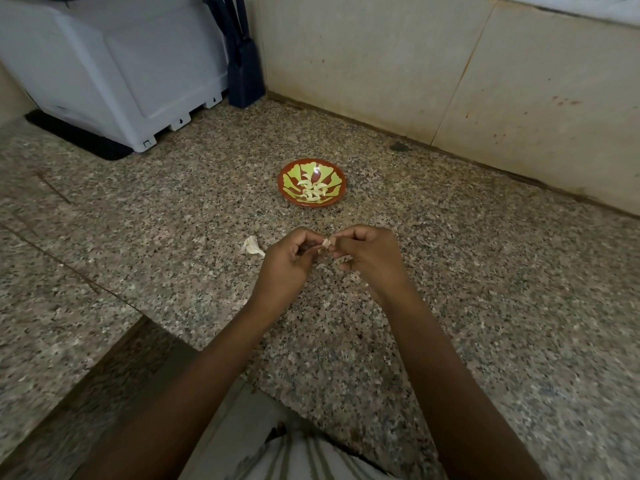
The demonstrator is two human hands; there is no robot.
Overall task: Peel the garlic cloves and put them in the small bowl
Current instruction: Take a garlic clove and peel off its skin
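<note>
Both left hand (287, 258) and right hand (367, 254) curled, fingertips pinching garlic clove (326, 242) between them above counter. Clove mostly covered; only pale papery bit shows, peel state unclear. Whitish lumpy garlic piece (252, 245) lies on speckled granite counter (173, 220) just beside left hand, partly hidden. Beyond hands, small bowl (341, 188): round, glossy red-brown, green pattern, holding pale curved peeled cloves (313, 192).

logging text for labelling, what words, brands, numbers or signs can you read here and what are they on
No readable words, brands or numbers.
White plastic unit: small dark arrow marks on its feet, no letters.
Small bowl: painted pattern only, no text.
Pale strip at the top right edge: faint marks, too blurred to read.
</note>
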